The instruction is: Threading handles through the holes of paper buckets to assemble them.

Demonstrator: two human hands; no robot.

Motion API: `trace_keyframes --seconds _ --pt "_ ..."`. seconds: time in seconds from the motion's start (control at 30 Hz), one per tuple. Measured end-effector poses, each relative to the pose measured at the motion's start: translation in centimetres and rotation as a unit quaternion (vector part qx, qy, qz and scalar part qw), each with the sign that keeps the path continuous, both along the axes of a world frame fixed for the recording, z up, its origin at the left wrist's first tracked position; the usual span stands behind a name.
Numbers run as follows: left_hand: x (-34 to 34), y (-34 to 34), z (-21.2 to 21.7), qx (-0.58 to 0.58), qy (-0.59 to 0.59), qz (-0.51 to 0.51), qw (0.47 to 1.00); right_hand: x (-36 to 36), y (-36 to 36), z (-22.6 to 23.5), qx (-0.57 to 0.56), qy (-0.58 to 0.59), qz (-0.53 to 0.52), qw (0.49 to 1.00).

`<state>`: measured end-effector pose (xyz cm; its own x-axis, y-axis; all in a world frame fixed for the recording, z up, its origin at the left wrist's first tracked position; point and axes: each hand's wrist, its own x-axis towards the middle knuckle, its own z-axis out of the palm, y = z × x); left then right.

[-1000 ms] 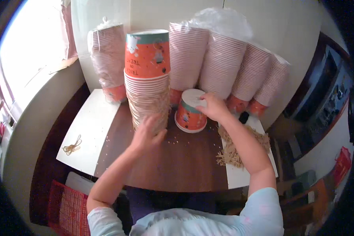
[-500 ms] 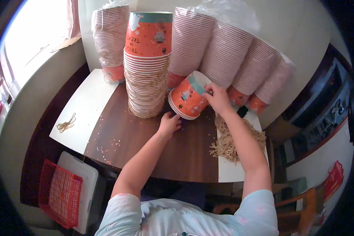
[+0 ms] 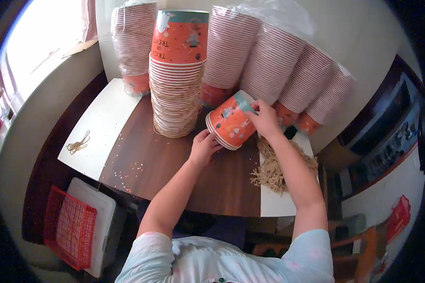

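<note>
A short nested stack of orange paper buckets (image 3: 231, 123) with a teal band and white rims is tilted over the brown tabletop. My right hand (image 3: 265, 121) grips its narrow teal end. At the white rims, my left hand (image 3: 205, 147) pinches the lower left edge between thumb and fingers. To the left rises a tall upside-down stack of the same buckets (image 3: 178, 45), its lower part ringed with tan cord loops (image 3: 175, 106). Near my right forearm lies a heap of tan cord loops (image 3: 276, 165), partly hidden by that arm.
Plastic-wrapped bucket stacks (image 3: 271, 61) line the wall, with another wrapped stack (image 3: 136, 42) at the back left. A few loose cords (image 3: 78, 143) rest on the table's white left end (image 3: 99, 127). Below stands a red basket (image 3: 71, 228) against a pale lid (image 3: 105, 207).
The held buckets have shifted slightly right and toward me, tilting more. My left hand has closed on their rim, where before its fingers were just beside it.
</note>
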<state>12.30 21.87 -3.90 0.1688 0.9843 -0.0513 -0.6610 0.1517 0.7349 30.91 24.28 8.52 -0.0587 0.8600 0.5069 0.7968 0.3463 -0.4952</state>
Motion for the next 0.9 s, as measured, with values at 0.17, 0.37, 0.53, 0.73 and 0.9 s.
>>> trace_keyframes --seconds 0.17,0.37,0.53,0.73,0.9 --pt "0.1 0.6 -0.8 -0.016 0.049 -0.044 0.998 -0.5 -0.3 -0.1 0.010 0.007 -0.003 1.000" --pt "0.8 1.1 0.4 -0.068 0.032 -0.087 0.993 -1.9 -1.0 1.3 0.050 -0.042 -0.067 0.996" --pt "0.9 2.1 -1.5 -0.093 0.007 -0.069 0.993 -1.9 -0.6 2.5 0.107 -0.055 -0.060 0.991" --pt "0.9 4.3 -2.4 -0.111 -0.003 -0.022 0.994 2.0 -2.0 8.6 0.210 0.043 -0.038 0.976" --pt "1.6 6.9 -2.7 -0.106 0.043 0.026 0.993 5.9 -7.8 7.6 0.153 0.302 -0.043 0.940"
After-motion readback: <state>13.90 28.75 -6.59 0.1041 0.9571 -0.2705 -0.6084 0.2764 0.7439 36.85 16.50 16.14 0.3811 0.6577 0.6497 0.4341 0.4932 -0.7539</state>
